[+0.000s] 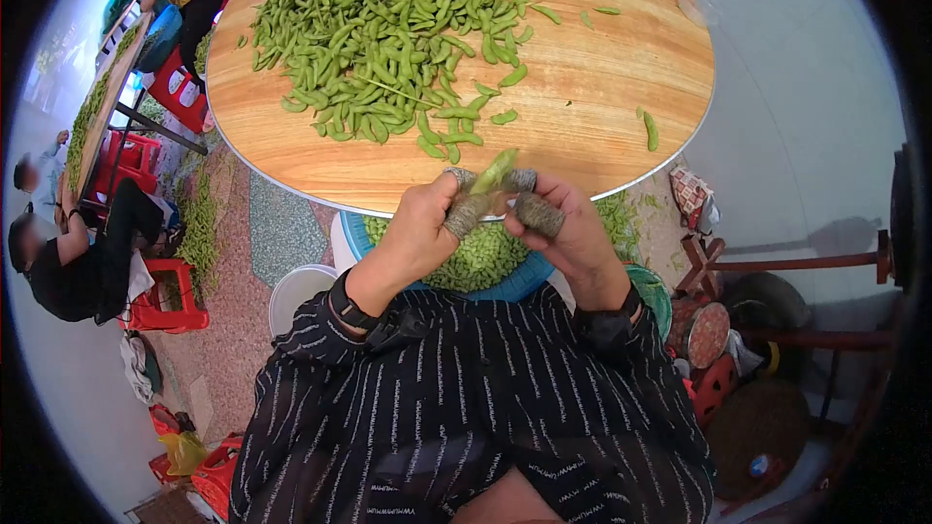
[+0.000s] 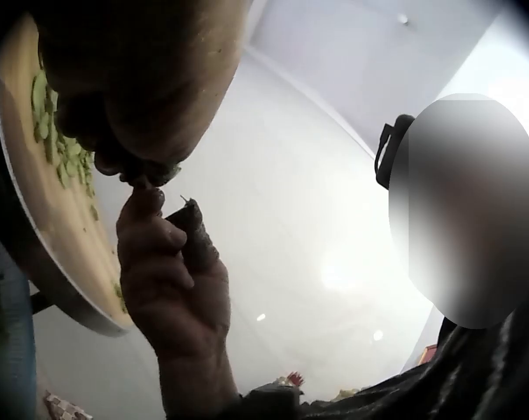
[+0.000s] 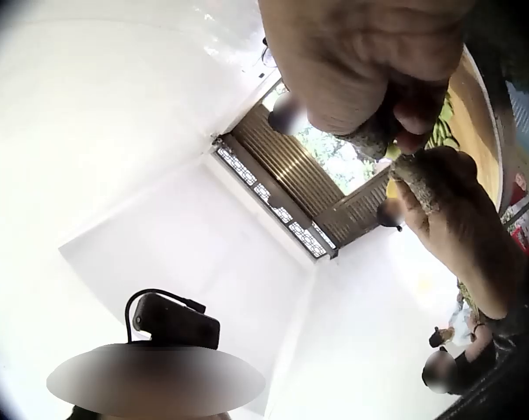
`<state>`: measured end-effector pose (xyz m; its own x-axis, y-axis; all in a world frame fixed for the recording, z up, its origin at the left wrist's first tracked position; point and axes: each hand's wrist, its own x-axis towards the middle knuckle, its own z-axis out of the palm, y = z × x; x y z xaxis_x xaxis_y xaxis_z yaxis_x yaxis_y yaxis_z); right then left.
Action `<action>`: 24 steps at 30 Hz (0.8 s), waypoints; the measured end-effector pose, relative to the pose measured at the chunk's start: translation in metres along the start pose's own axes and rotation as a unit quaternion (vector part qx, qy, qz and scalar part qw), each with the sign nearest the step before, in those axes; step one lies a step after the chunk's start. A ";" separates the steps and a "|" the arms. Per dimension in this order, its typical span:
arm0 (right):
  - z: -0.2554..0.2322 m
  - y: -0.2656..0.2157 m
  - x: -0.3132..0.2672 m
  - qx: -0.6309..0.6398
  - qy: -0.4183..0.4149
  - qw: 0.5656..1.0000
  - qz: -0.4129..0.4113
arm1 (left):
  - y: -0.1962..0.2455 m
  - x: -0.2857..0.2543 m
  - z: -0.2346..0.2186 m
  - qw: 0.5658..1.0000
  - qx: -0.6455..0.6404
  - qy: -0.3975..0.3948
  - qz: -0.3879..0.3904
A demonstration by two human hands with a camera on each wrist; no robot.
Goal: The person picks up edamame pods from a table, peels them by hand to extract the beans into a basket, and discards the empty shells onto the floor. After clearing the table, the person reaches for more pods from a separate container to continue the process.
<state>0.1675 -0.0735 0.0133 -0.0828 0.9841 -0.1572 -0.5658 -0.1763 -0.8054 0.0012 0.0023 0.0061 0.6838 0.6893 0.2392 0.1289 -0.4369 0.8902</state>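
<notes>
In the head view a green pod (image 1: 494,172) is pinched by my left hand (image 1: 419,233), whose thumb and a finger are wrapped in grey-brown tape. My right hand (image 1: 573,238), wrapped the same way, has its curled fingers at the pod's right side. Both hands are at the near edge of the round wooden table (image 1: 582,126), above a blue basin (image 1: 529,277) holding shelled green beans (image 1: 476,257). A large heap of pods (image 1: 379,29) covers the table's far left part. In the left wrist view the right hand (image 2: 177,293) nearly meets the left fingertips.
A loose pod (image 1: 651,130) lies on the table's right side. A white bucket (image 1: 296,296) stands left of the basin, a green basket (image 1: 652,296) to the right. People sit on red stools (image 1: 170,296) at another table on the left. Wooden frames stand at the right wall.
</notes>
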 end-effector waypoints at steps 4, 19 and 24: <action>0.001 0.009 0.000 -0.019 -0.006 1.000 0.000 | 0.006 -0.001 -0.002 0.988 0.149 0.025 0.034; 0.006 0.010 0.000 -0.162 0.049 0.985 -0.037 | 0.013 0.002 -0.008 0.980 0.198 -0.024 -0.021; 0.012 0.004 0.000 -0.189 0.044 0.980 -0.055 | 0.022 0.004 -0.012 0.976 0.214 -0.036 -0.025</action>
<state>0.1550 -0.0744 0.0168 0.0429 0.9947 -0.0933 -0.2226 -0.0815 -0.9715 -0.0016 0.0029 0.0310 0.7158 0.6802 0.1581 0.4415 -0.6161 0.6523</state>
